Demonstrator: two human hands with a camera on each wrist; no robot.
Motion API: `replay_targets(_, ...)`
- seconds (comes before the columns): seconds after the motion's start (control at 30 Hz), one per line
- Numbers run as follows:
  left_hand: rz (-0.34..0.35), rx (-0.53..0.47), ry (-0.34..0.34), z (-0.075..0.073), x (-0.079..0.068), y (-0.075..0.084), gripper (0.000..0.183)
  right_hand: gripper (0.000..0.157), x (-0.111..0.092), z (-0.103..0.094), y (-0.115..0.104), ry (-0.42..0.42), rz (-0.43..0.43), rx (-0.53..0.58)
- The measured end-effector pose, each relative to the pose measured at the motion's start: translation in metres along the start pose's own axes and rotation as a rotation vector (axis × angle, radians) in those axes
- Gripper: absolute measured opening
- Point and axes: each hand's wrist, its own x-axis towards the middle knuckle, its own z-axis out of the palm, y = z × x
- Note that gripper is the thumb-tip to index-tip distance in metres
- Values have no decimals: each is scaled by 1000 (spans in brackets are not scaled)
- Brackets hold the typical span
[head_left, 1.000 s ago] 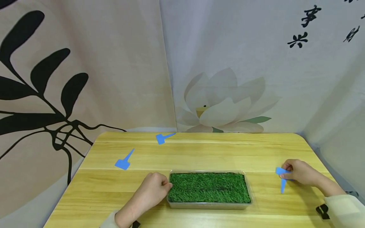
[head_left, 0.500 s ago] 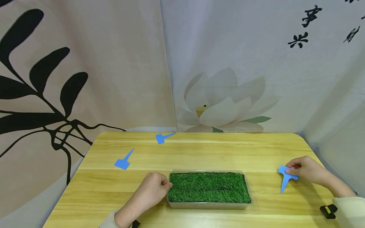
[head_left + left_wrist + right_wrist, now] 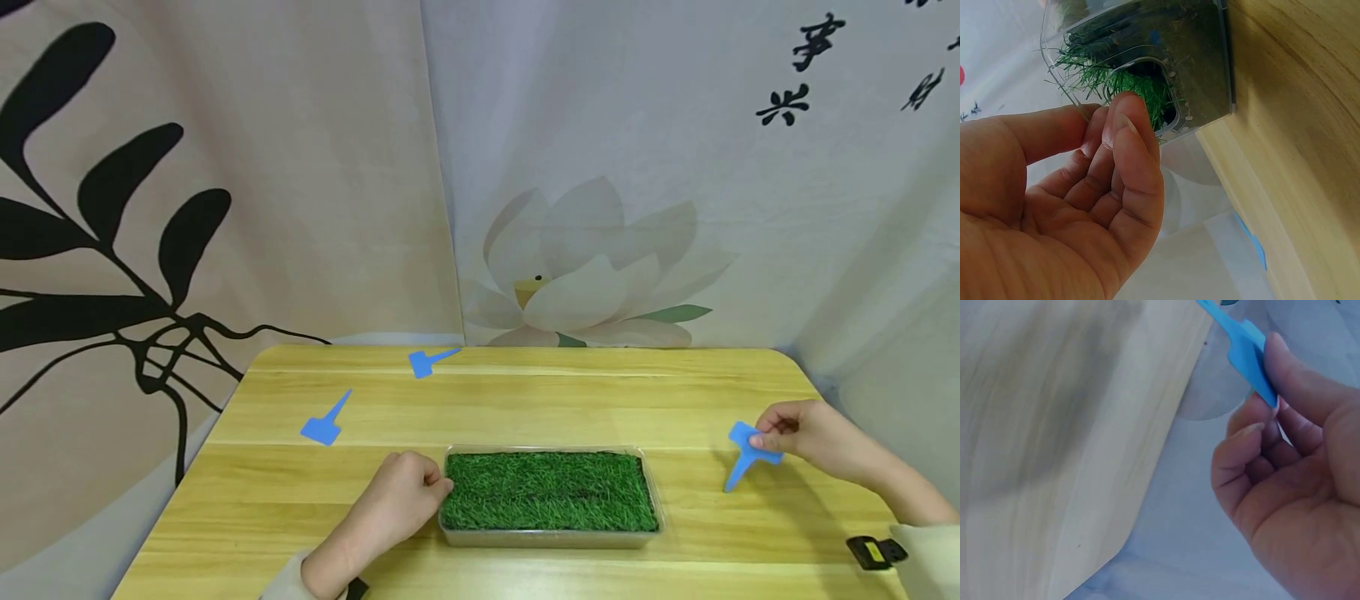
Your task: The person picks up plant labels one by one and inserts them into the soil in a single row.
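A clear plastic box (image 3: 543,540) filled with artificial grass (image 3: 551,492) sits on the wooden table. At its left end my left hand (image 3: 408,496) pinches the rim between thumb and curled fingers; the left wrist view shows the thumb (image 3: 1054,131) right at the box's edge. Off to the right, my right hand (image 3: 825,442) holds a blue T-shaped plant label (image 3: 750,450) by its broad head, the pointed stem slanting down and left above the table. In the right wrist view the thumb presses on the label's head (image 3: 1252,362).
Two more blue plant labels lie on the table: one at the left (image 3: 322,429), the other near the back edge (image 3: 423,364). A printed cloth backdrop (image 3: 360,167) hangs behind the table (image 3: 600,400).
My right hand has lifted slightly and moved back and right, and the label has turned so its broad face shows more. The left hand and the box have stayed in place.
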Motion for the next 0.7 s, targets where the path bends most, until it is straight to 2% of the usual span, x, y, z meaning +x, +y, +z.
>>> replay_targets(0.27,21,19,9,1,1,-1,46,5,-3,2,-16,193,-84,-65)
replay_targets(0.7,11,8,11,1,0,-1,46,4,-12,-3,-47,294,-122,-54)
